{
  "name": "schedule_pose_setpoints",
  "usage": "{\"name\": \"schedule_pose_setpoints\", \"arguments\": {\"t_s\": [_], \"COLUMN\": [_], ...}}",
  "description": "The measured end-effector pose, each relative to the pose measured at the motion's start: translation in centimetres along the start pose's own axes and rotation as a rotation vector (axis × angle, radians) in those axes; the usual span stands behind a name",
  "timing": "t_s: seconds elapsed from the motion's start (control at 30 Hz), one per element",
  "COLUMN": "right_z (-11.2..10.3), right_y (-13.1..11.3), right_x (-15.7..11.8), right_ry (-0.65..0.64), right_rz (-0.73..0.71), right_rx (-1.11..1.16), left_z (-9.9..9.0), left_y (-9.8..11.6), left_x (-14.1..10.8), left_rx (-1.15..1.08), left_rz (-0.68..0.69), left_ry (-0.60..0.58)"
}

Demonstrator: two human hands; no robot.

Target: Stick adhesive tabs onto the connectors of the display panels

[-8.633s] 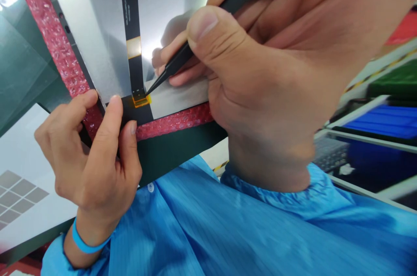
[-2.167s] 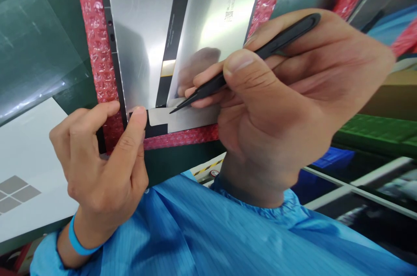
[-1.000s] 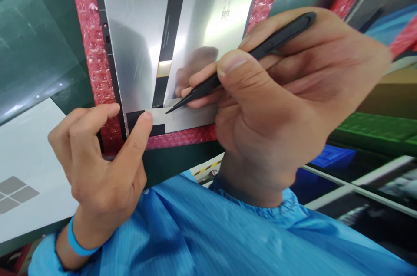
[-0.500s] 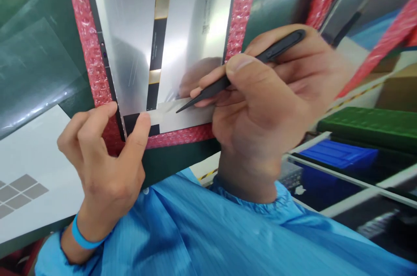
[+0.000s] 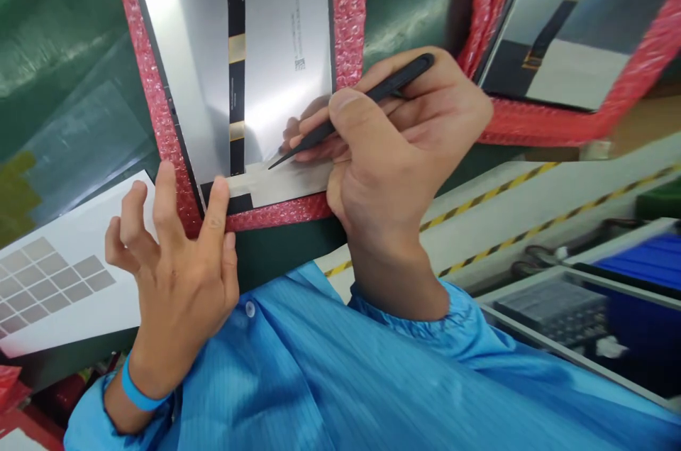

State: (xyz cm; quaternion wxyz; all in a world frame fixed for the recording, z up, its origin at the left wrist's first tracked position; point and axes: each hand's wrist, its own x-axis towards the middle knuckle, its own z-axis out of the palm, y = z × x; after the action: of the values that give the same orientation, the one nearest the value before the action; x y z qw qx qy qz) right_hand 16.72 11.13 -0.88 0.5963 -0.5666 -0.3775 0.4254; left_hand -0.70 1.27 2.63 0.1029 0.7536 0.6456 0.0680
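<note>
Tape (image 5: 239, 185) already covers the ribbon's (image 5: 237, 89) low end, left of where the right hand (image 5: 394, 160) pinches black tweezers (image 5: 313, 136); I can't tell if it's all stuck down. The left hand (image 5: 181, 281) is spread, one fingertip on the tape. Past that grip, the panel (image 5: 202, 82) ends at pink wrap (image 5: 348, 18), with the worktop (image 5: 287, 245) edge near.

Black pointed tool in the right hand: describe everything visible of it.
The black pointed tool looks smooth and slim, with a rounded rear end and a fine tip. It slants between the right hand's thumb and fingers, which hide its middle. The tip is over the pale strip; contact is unclear.
</note>
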Motion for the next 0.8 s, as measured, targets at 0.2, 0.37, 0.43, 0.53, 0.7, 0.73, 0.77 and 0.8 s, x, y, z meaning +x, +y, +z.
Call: {"name": "schedule_pose_setpoints", "arguments": {"t_s": [0.2,0.37,0.43,0.53,0.7,0.73,0.77,0.8], "right_z": [-0.1,-0.2,0.0,0.4,1.0,1.0,0.9,0.8], "right_y": [0.9,0.9,0.6,0.2,0.5,0.6,0.7,0.8], "right_x": [0.4,0.5,0.4,0.2,-0.2,-0.2,-0.2,-0.1], "right_ry": [-0.01,-0.018,-0.01,0.029,0.073,0.08,0.088,0.092], "right_rz": [0.03,0.026,0.07,0.119,0.145,0.148,0.15,0.154], "right_rx": [-0.022,0.055,0.081,0.12,0.219,0.231,0.243,0.255], "left_z": [1.5,1.9,1.2,-0.2,-1.8,-2.1,-2.3,-2.5], "left_y": [1.1,1.6,1.0,0.2,1.0,1.1,1.0,0.9], "left_x": [0.6,1.4,1.3,1.7,5.6,6.7,7.6,8.5], "left_rx": [0.015,0.023,-0.016,-0.153,-0.435,-0.512,-0.579,-0.633], "left_rz": [0.094,0.133,0.139,0.018,-0.467,-0.516,-0.555,-0.584], "left_ry": [0.039,0.029,-0.003,0.027,0.04,0.003,-0.026,-0.042]}}
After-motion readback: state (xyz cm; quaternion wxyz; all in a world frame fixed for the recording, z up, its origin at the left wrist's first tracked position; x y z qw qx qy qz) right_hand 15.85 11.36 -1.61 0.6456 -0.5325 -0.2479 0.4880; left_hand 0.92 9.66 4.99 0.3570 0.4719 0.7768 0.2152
